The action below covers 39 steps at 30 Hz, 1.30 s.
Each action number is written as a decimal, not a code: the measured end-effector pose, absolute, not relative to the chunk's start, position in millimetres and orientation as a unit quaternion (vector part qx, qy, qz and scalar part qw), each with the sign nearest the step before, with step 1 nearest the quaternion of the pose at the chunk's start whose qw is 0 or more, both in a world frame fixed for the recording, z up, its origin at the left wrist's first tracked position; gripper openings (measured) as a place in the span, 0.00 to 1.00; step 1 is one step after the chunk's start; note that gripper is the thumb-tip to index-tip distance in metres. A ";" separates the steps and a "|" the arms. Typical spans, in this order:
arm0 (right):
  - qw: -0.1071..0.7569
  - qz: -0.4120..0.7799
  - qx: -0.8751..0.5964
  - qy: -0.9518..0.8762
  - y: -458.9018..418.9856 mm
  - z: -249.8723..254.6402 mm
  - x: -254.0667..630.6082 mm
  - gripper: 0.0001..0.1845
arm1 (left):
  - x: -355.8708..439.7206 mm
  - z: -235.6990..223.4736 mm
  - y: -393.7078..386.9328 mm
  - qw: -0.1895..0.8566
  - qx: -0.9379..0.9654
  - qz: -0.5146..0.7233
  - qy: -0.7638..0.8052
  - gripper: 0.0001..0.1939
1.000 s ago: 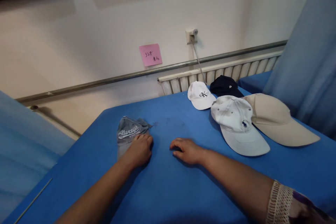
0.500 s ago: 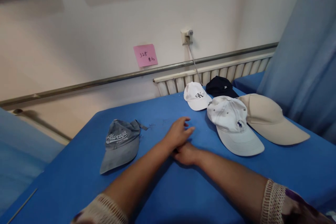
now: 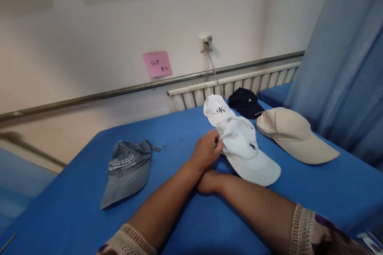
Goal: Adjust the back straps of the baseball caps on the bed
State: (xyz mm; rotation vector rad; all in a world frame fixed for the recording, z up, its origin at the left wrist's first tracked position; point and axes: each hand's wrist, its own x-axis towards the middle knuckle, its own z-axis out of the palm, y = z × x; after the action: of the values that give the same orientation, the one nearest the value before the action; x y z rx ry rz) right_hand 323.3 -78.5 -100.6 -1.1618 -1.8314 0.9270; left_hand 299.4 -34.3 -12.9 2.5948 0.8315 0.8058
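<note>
- left hand (image 3: 206, 149): fingers curled in and pinching the near-left edge of the white cap with the dark rider logo (image 3: 239, 139), so that cap sits just right of the fingertips, brim pointing away from them
- right hand (image 3: 209, 181): tucked just below the left one, wrists crossed and looking like they touch. its fingers are mostly hidden, so can't tell if they're clenched or loose, sorry
- small white cap with black letters (image 3: 218, 108): just beyond the left fingers, near the rider one
- navy cap (image 3: 245, 102): further out, beyond and right of the fingers
- beige cap (image 3: 291, 131): well off to the right of them
- grey "Always" cap (image 3: 128, 169): well apart, left of the fingers, strap end toward them
- blue table cover (image 3: 176, 135): underneath all the caps
</note>
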 end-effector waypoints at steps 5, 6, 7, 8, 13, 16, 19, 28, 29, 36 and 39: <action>0.442 0.381 -0.472 -0.661 -75.1 -94.7 325.8 0.13 | 238.6 -2.1 -47.4 0.153 0.812 0.382 0.414 0.06; 0.475 0.397 -0.469 -0.629 -73.9 -93.8 326.7 0.12 | 228.0 -1.3 -46.6 0.193 0.796 0.393 0.419 0.07; 0.505 0.420 -0.465 -0.593 -72.8 -93.0 327.7 0.12 | 217.3 -1.5 -44.8 0.231 0.780 0.403 0.419 0.10; 0.527 0.448 -0.462 -0.554 -71.7 -92.3 328.9 0.13 | 206.5 -2.7 -42.2 0.259 0.766 0.413 0.420 0.11; 0.573 0.567 -0.448 -0.386 -74.2 -82.9 337.4 0.19 | 154.3 -28.1 -19.4 0.231 0.717 0.408 0.516 0.15; 0.587 0.575 -0.362 -0.440 -79.9 -76.0 339.4 0.22 | 138.9 -49.5 -6.5 0.226 0.765 0.344 0.495 0.23; 0.585 0.580 -0.377 -0.423 -81.4 -78.1 337.7 0.25 | 140.1 -60.0 -3.5 0.215 0.817 0.279 0.457 0.26; 0.620 0.662 -0.311 -0.285 -81.9 -71.4 340.4 0.29 | 165.4 -46.3 -39.3 0.152 0.858 0.332 0.362 0.14; 0.622 0.661 -0.310 -0.282 -83.2 -68.8 341.0 0.29 | 167.4 -45.8 -42.6 0.157 0.856 0.341 0.357 0.12; 0.597 0.610 -0.371 -0.366 -85.6 -73.9 336.7 0.23 | 172.7 -44.3 -52.8 0.221 0.852 0.312 0.358 0.05; 0.610 0.595 -0.399 -0.338 -82.7 -78.2 333.9 0.19 | 174.2 -42.6 -55.1 0.236 0.847 0.321 0.353 0.09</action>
State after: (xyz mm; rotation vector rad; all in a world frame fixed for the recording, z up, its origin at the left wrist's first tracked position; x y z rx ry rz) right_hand 333.9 -82.7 -78.2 -0.9218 -0.7808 1.3730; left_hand 174.2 -55.1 -42.6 2.3222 0.9679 0.8797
